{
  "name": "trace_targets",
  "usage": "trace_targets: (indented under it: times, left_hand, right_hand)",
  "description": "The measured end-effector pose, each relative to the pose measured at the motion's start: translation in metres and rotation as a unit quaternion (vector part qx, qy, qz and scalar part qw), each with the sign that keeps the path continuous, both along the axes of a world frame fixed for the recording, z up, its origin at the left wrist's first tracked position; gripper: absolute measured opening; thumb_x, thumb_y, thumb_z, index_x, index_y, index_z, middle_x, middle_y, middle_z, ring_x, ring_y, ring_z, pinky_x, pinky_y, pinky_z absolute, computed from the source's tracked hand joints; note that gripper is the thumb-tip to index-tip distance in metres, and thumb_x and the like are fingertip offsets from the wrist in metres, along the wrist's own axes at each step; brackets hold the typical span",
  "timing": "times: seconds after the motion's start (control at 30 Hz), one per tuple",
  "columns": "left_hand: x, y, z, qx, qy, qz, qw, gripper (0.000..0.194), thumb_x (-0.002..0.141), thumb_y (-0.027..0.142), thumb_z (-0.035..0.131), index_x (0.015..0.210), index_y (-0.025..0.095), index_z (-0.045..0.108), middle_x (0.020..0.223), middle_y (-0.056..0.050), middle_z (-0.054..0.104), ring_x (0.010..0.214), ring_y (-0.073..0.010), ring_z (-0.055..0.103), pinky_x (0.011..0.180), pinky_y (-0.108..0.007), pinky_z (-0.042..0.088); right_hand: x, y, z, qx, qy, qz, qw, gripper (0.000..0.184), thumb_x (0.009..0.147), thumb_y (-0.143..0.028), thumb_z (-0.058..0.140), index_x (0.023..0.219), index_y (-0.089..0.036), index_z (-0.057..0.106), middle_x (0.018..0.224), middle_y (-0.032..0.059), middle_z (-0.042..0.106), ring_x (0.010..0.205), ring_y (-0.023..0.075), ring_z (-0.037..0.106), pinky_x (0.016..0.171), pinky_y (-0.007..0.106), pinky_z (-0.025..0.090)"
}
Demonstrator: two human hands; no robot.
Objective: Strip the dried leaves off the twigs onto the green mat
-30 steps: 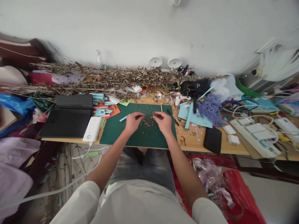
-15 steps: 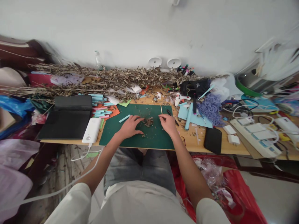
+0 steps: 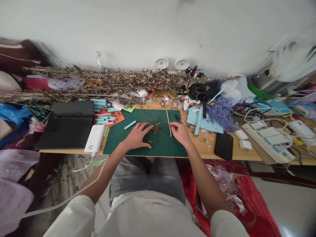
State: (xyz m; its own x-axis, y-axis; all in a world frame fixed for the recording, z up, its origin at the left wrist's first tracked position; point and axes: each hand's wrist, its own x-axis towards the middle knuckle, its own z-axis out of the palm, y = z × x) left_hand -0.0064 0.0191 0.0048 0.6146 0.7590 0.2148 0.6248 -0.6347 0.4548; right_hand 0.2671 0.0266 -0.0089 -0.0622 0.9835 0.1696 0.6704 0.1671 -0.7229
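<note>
On the green cutting mat (image 3: 158, 149) sits a small heap of crumbled dry leaves (image 3: 156, 128). My left hand (image 3: 137, 136) rests at the heap's left side, thumb and fingers spread, holding nothing. A thin pale stick (image 3: 169, 121) lies on the mat to the right of the heap. My right hand (image 3: 180, 133) is just right of this stick, its fingertips at the stick's edge and its fingers loosely bent and apart. Left of the heap is a light-blue paper tube (image 3: 130, 125). A black pen (image 3: 178, 118) lies beyond my right hand, partly hidden.
Dried plant stems (image 3: 138, 77) stretch along the wall. More blue tubes (image 3: 100, 103), a tablet (image 3: 65, 131) and a white power bank (image 3: 94, 138) lie left. On the right are a glue gun (image 3: 190, 102), purple yarn (image 3: 222, 113), a black phone (image 3: 223, 146) and a power strip (image 3: 269, 141).
My right hand has shifted right and its pinch has loosened, showing more of the pale stick. My left hand stays beside the leaves, its fingers a little differently spread. The view has shifted slightly.
</note>
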Motion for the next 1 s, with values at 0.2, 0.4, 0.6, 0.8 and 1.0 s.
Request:
trace_targets:
  times: [0.2, 0.4, 0.6, 0.8, 1.0]
  left_hand:
    - [0.022, 0.021, -0.022, 0.027, -0.012, 0.036, 0.999, 0.055, 0.082, 0.037, 0.062, 0.133, 0.021, 0.049, 0.127, -0.015, 0.053, 0.117, -0.0301, 0.048, 0.101, -0.047, 0.039]
    - [0.033, 0.035, -0.023, 0.026, -0.054, 0.035, 0.998, 0.051, 0.084, 0.031, 0.061, 0.133, 0.024, 0.049, 0.124, -0.011, 0.056, 0.116, -0.0259, 0.051, 0.099, -0.041, 0.042]
    - [0.003, 0.013, -0.023, 0.045, -0.007, 0.112, 0.993, 0.049, 0.079, 0.041, 0.065, 0.122, 0.018, 0.059, 0.110, -0.013, 0.058, 0.103, -0.0281, 0.055, 0.092, -0.041, 0.046]
    - [0.007, 0.006, -0.032, 0.044, 0.015, 0.135, 0.990, 0.025, 0.091, 0.030, 0.048, 0.097, 0.018, 0.069, 0.089, -0.009, 0.061, 0.087, -0.0223, 0.058, 0.081, -0.034, 0.048]
    - [0.041, 0.015, -0.030, 0.013, -0.037, 0.092, 0.995, 0.025, 0.092, 0.023, 0.045, 0.098, 0.017, 0.068, 0.089, -0.009, 0.063, 0.084, -0.0205, 0.061, 0.078, -0.032, 0.050]
  right_hand:
    - [0.006, -0.010, -0.004, 0.016, -0.124, -0.050, 0.991, 0.023, 0.082, -0.021, 0.050, 0.093, -0.018, 0.070, 0.085, 0.0070, 0.070, 0.077, 0.0199, 0.063, 0.076, 0.031, 0.046]
    - [-0.011, -0.016, 0.001, 0.009, -0.242, -0.064, 0.968, 0.017, 0.084, -0.031, 0.055, 0.087, -0.019, 0.066, 0.086, 0.0082, 0.066, 0.079, 0.0201, 0.061, 0.070, 0.028, 0.043]
    - [-0.011, -0.017, 0.003, -0.038, -0.285, -0.085, 0.954, 0.017, 0.083, -0.026, 0.054, 0.078, -0.017, 0.067, 0.079, 0.0107, 0.068, 0.073, 0.0213, 0.063, 0.065, 0.029, 0.041]
    - [0.005, -0.014, 0.003, -0.063, -0.271, -0.126, 0.952, 0.020, 0.083, -0.027, 0.052, 0.076, -0.019, 0.069, 0.073, 0.0090, 0.069, 0.068, 0.0215, 0.063, 0.061, 0.029, 0.040]
    - [-0.015, -0.031, -0.001, -0.027, -0.296, -0.088, 0.951, 0.020, 0.085, -0.025, 0.051, 0.078, -0.017, 0.067, 0.080, 0.0107, 0.068, 0.071, 0.0198, 0.061, 0.064, 0.028, 0.040]
